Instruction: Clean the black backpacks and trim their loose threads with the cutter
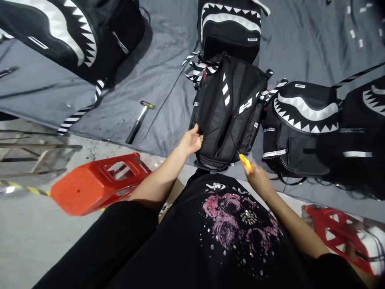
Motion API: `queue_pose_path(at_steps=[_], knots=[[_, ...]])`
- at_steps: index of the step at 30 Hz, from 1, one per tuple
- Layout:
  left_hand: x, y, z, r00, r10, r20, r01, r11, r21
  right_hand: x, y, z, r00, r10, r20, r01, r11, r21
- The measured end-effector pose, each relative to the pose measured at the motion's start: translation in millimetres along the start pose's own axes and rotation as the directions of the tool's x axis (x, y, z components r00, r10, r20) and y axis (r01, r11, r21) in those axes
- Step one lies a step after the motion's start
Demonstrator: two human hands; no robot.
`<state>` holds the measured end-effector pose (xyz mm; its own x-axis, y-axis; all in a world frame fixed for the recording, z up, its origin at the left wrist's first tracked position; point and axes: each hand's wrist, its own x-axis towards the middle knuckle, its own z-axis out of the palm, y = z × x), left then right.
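Note:
A black backpack [214,116] lies back side up in front of me, its padded straps marked with white stripes. At its lower left edge is my left hand [191,141], thumb raised and fingers curled against the bag's side. My right hand [258,176] is closed around yellow thread snips [246,162]. Their thin metal tip points at the bag's lower right corner. Black-and-white striped straps [198,70] lie bunched at the bag's upper left.
Black backpacks with shark-mouth fronts lie at the upper left [117,40], the top [230,28] and the right [305,132]. A hammer [140,120] rests on the grey cloth [168,24]. Red plastic stools are at the left [81,188] and lower right [337,228].

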<state>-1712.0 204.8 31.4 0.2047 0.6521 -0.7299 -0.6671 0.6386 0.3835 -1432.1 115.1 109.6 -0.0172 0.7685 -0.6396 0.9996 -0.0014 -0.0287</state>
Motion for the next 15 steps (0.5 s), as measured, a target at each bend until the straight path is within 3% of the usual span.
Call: queue_pose_path(at_steps=[2,4,9,15], knots=[[9.7,1.3,-4.2,0.986,-0.057,0.158,0.058,0.998,-0.001,6.2,-20.0,13.3,1.0,-0.002,-0.029,0.003,0.999,0.038],[16.1,2.1,-11.1,0.969,-0.106,0.224,0.103,0.994,0.025,6.8,-25.0,23.2,1.0,0.022,-0.021,-0.02,0.997,0.072],[28.8,6.0,-28.5,0.959,-0.184,0.215,0.169,0.982,0.086,3.3,-4.3,33.5,0.962,0.248,-0.118,-0.241,0.968,0.066],[44.3,1.9,-27.9,0.959,-0.191,0.21,0.173,0.98,0.102,33.4,-20.4,47.9,0.951,0.275,-0.139,-0.262,0.959,0.105]])
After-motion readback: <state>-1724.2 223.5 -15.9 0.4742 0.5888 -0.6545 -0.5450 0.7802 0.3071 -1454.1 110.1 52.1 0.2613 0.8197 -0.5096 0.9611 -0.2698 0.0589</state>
